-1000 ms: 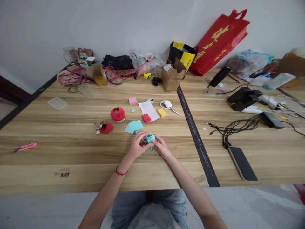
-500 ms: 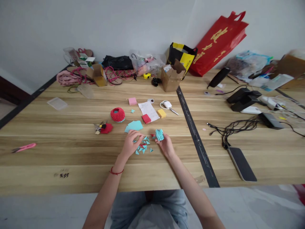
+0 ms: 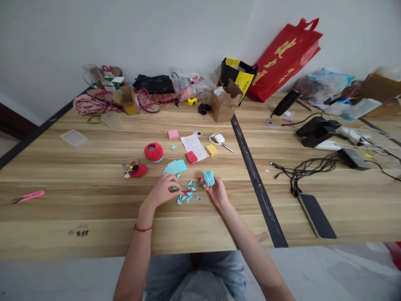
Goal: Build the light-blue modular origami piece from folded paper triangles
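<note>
My right hand holds a small teal assembly of folded paper pieces, fingers wrapped round its lower side. A red bit of paper shows at its left, by the fingertips. My left hand is bent over a loose pile of teal paper triangles, thumb and forefinger closed at the left end of a red folded paper piece. Beyond the left hand lie flat teal paper sheets. A round red folded-paper body with a teal base stands farther left.
Pink, red and yellow paper stacks surround a written sheet. White-handled scissors lie behind. Keys and pink snips are left; a power bank with cables is right. Boxes and bags line the wall.
My left hand has moved left and down, from above the triangles to the red piece in the pile. My right hand still holds the teal assembly in nearly the same place.
</note>
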A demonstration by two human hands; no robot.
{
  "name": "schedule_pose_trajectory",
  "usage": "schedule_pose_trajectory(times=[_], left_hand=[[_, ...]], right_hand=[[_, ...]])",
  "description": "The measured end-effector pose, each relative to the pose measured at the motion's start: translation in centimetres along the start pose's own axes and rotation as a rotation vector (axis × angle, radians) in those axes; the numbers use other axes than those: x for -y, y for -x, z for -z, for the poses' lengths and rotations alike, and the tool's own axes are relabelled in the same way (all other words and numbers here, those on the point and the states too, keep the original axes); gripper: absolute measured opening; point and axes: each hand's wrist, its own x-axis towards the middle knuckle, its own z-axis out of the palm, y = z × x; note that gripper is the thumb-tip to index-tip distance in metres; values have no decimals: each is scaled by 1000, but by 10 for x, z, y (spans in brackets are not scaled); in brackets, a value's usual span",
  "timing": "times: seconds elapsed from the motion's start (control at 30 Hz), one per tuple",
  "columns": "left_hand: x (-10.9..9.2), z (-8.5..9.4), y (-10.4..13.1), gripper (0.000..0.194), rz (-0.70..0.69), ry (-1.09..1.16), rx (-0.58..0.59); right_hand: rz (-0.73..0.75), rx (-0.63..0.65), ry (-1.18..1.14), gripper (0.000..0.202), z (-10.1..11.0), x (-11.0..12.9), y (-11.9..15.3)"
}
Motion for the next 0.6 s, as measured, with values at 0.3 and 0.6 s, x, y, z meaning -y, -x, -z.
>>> schedule_pose_trajectory(times=[0.3,0.6], left_hand=[[7,-1,5,20,91,-84,92],[-10,-5,1,4,59,-65,166]], right_hand=[[-7,26,-13,27,-4,-4,0],[60,18,52,28,-3,-5,0]])
